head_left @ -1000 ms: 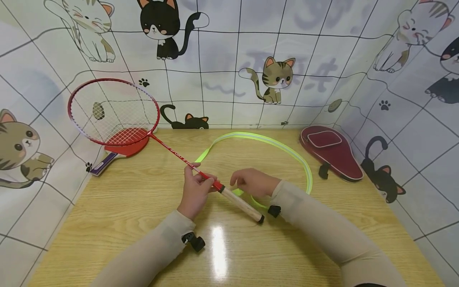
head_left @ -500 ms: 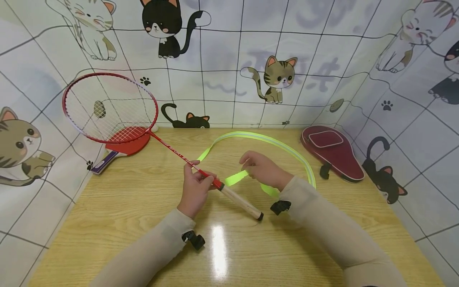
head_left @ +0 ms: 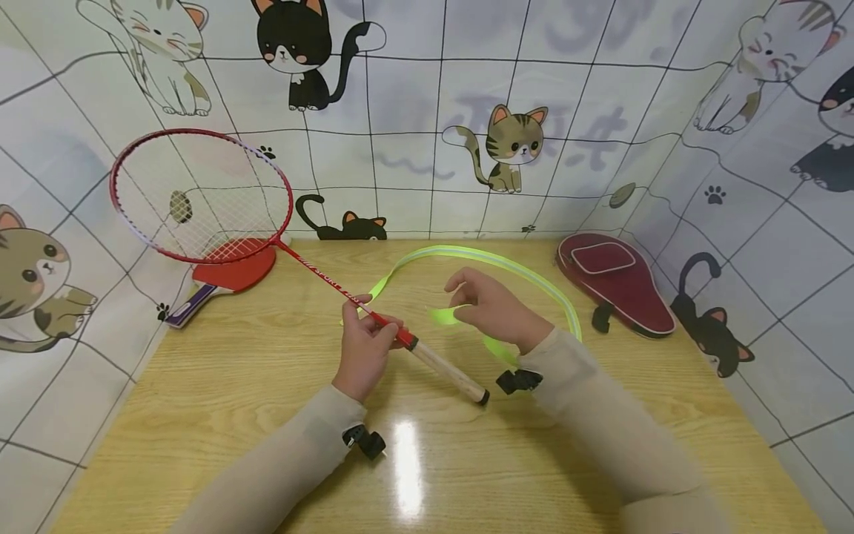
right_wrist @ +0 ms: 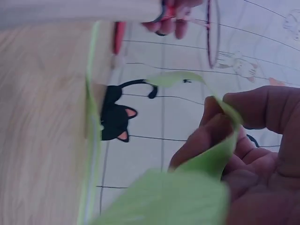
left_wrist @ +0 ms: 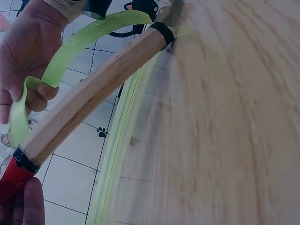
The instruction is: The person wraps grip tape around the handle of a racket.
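A badminton racket with a red frame slants across the head view, its head raised at the left. My left hand grips it at the red cone just above the handle. Bare wood shows on the handle, with black bands at both ends. To the right of it, my right hand pinches a strip of neon yellow-green grip tape between thumb and fingers. A short free end of the tape sticks out toward the handle. The rest of the strip loops in a wide arc over the table.
A red table tennis bat lies at the back left, partly behind the racket's strings. At the back right lies a dark red bat case. Cat-print walls enclose the wooden table at the back and sides.
My right hand has moved right and up from beside the handle, lifting the tape's end with it. The racket's head has risen slightly, while my left hand keeps its hold.
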`<state>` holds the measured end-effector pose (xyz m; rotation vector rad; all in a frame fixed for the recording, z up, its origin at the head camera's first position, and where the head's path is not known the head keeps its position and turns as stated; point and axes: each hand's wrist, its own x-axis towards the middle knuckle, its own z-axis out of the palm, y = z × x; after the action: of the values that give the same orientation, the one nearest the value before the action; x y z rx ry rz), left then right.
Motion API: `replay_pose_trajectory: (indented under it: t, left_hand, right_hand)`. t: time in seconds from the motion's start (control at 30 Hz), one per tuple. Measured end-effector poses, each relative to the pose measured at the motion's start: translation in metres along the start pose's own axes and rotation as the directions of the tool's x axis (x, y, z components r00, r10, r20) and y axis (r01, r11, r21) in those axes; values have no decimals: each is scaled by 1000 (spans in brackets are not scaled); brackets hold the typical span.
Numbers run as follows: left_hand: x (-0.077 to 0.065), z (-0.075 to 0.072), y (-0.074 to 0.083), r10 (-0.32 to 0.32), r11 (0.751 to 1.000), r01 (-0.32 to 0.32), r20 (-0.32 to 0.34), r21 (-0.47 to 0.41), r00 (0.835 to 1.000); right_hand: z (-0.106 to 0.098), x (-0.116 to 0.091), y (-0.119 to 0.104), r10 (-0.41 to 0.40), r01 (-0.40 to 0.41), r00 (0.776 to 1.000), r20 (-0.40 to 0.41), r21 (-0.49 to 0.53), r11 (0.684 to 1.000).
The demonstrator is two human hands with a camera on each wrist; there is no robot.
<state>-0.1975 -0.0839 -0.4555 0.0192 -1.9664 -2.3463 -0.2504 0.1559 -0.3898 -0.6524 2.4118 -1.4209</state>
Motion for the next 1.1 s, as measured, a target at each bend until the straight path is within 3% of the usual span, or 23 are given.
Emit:
replay_pose_trajectory:
  t: [0.3,0.47,0.77,1.1]
  left_hand:
    - [3,2,-1,2,1000,-2,14,10,1000]
    - [3,3,-3,6,1000,-6,48,-3,999]
    - [-2,1,-2,10,1000,-9,66,-17,998]
    - [-2,0,-2,30,999,-28,93,-21,995]
  right_hand:
    - [10,-1,-20,-143,145,989,-42,43,989]
    - [19,-2,-22,-106,109,993,-59,43,993]
    - [38,-3,-20,-105,104,995,-2,124,987]
    - [48,2,-9,-168,167,985,-46,-17,986]
